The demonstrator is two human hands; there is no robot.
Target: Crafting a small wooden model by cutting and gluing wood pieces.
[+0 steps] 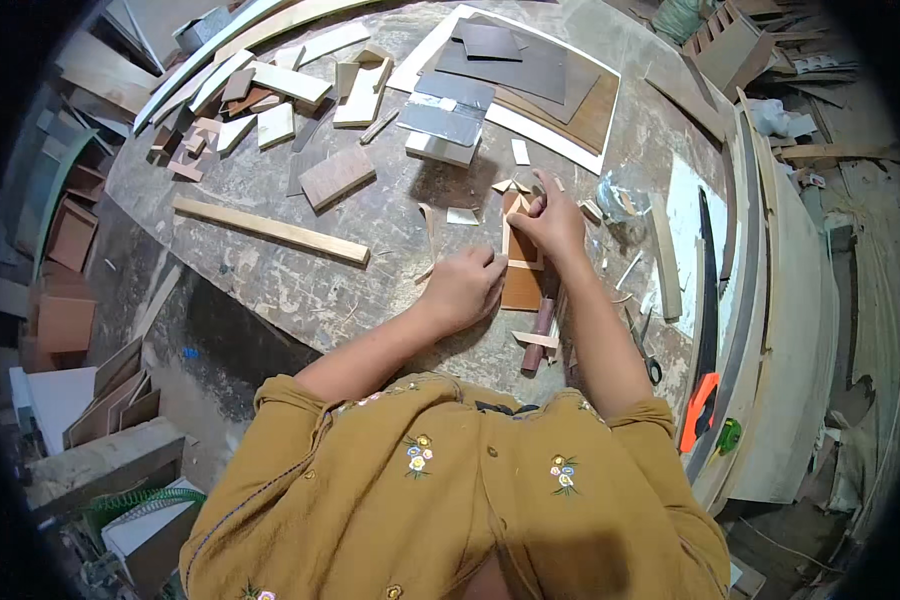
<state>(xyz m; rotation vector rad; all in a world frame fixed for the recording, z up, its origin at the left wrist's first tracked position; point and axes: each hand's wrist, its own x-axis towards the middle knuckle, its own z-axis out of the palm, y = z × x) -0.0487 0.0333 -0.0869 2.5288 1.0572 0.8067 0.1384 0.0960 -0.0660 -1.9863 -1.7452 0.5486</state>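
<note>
A narrow brown wooden panel (522,291) with pale wood strips along its edges and across it lies on the worktable in front of me. My left hand (462,289) is closed at the panel's left edge, fingers curled against the pale strip there. Over the far part of the panel, my right hand (555,222) bends its thumb and forefinger together by a small pale pointed piece (513,186); what sits between the fingertips is hidden. Close to my right wrist lies a dark reddish rod (537,340) with a pale strip (535,339) across it.
The scuffed worktable (300,290) carries a long wood stick (270,230), a flat wood block (337,178) and several offcuts at the far left. Dark sheets (530,70) are stacked at the back. Rightward are a clear container (622,195), scissors (651,362) and an orange-handled saw (699,410).
</note>
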